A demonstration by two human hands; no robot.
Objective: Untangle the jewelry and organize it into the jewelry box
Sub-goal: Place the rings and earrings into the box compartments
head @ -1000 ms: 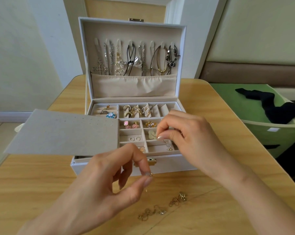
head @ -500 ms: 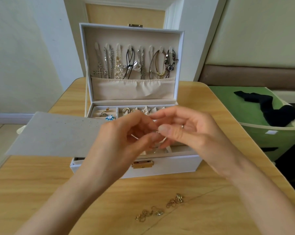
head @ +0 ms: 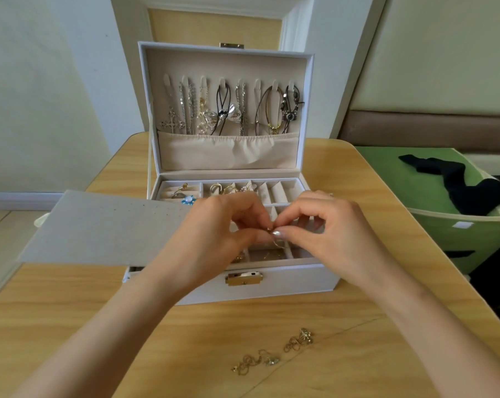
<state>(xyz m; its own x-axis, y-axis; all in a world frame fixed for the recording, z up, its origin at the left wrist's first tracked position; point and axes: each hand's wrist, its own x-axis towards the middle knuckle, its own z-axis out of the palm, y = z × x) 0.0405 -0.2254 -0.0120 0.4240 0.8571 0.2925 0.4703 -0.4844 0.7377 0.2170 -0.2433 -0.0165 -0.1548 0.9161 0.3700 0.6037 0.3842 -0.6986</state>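
Observation:
A white jewelry box stands open on the wooden table, with necklaces hung inside its lid and rings and earrings in its tray compartments. Above the tray my left hand and my right hand meet fingertip to fingertip and both pinch one small gold earring. On the table in front of the box lies a tangle of gold chain pieces.
A grey felt earring panel sticks out to the left of the box. A green fabric bin holding a black garment stands at the table's right edge. A wall and a door frame are behind the box.
My left hand rose from near the table's front up to the tray. Both hands came together over the box and now pinch the same small piece.

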